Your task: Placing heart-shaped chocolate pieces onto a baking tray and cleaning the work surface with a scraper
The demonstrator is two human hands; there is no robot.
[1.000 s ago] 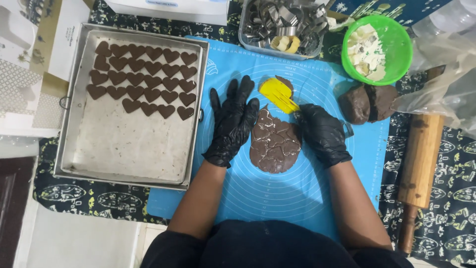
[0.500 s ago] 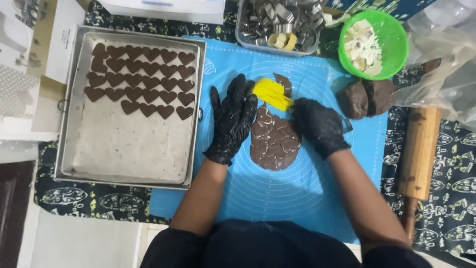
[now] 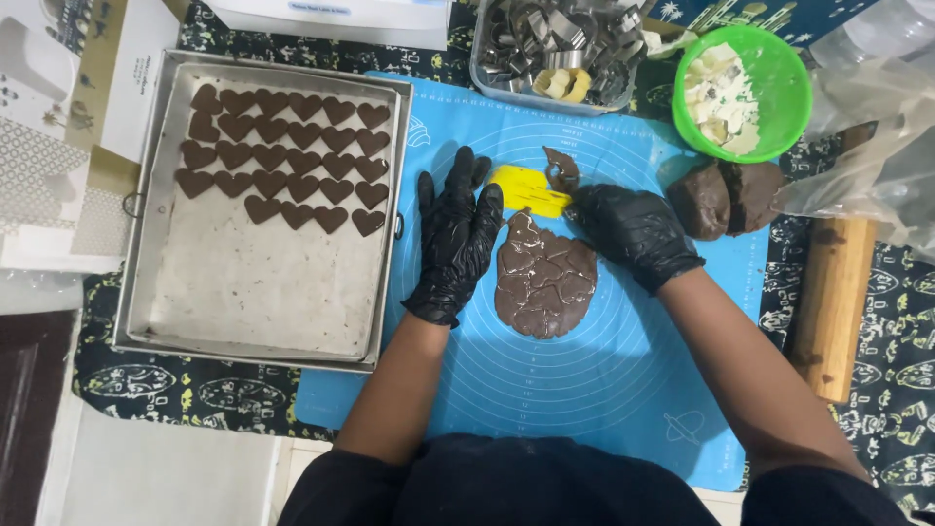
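Note:
A flat sheet of dark chocolate dough (image 3: 543, 278), scored with heart cuts, lies on a blue silicone mat (image 3: 584, 390). My left hand (image 3: 456, 239), in a black glove, rests flat on the mat at the dough's left edge with fingers spread. My right hand (image 3: 628, 232), also gloved, is curled at the dough's upper right, gripping the end of a yellow scraper (image 3: 524, 188) that lies just above the dough. A small dough scrap (image 3: 562, 170) sits beside the scraper. A metal baking tray (image 3: 263, 312) to the left holds several heart-shaped dough pieces (image 3: 292, 156).
Two dark dough lumps (image 3: 726, 198) sit right of the hand. A green bowl (image 3: 779, 68), a clear tub of metal cutters (image 3: 555, 44) and a white box (image 3: 341, 15) stand at the back. A wooden rolling pin (image 3: 833, 302) lies at right beside clear plastic (image 3: 877, 146).
My right hand has slid up from the dough's right side to its upper right, nearer the scraper. The left hand stays flat in place.

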